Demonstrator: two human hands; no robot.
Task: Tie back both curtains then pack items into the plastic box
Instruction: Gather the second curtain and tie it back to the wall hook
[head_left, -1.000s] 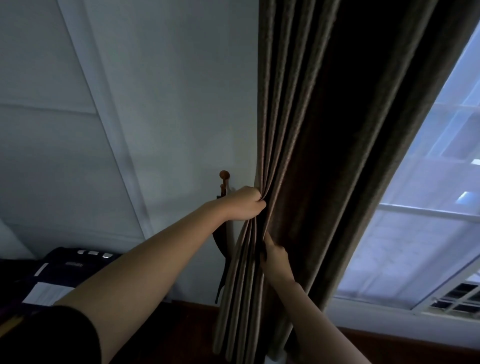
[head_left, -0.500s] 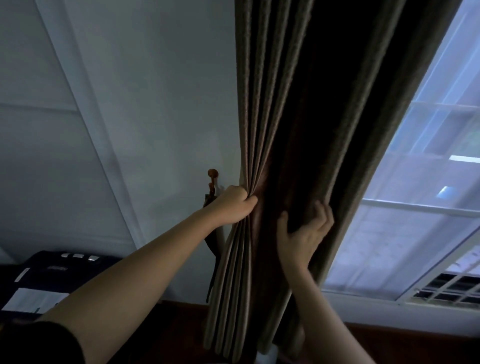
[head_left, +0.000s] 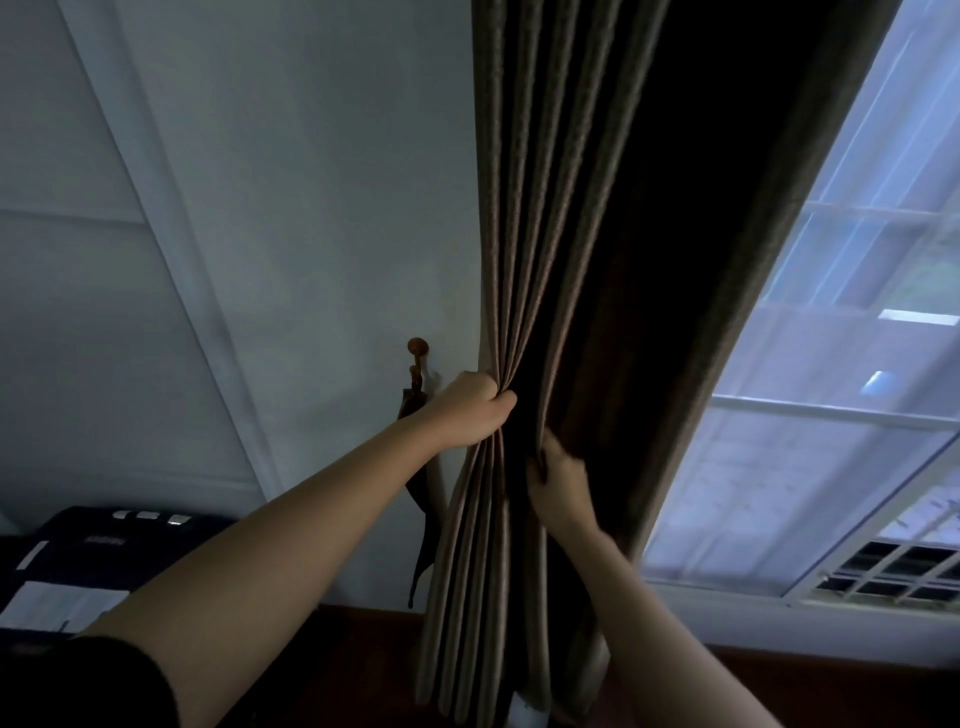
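Observation:
A dark brown pleated curtain (head_left: 613, 218) hangs from the top of the view down past the window's left side. My left hand (head_left: 470, 410) grips a bunch of its left pleats at mid height. Just below and to the right, my right hand (head_left: 558, 480) holds further folds, its fingers tucked into the cloth. A dark tie-back strap (head_left: 423, 499) hangs from a round wooden wall hook (head_left: 417, 347) right behind my left wrist. The plastic box is out of view.
A white wall (head_left: 270, 208) stands to the left, a bright window (head_left: 857, 405) with a grille to the right. A dark case (head_left: 93, 556) with white labels lies low at the left. Dark wooden floor runs along the bottom.
My right hand has dropped from a higher open hold on the outer folds to a lower grasp beside my left hand. The left hand keeps its hold on the pleats.

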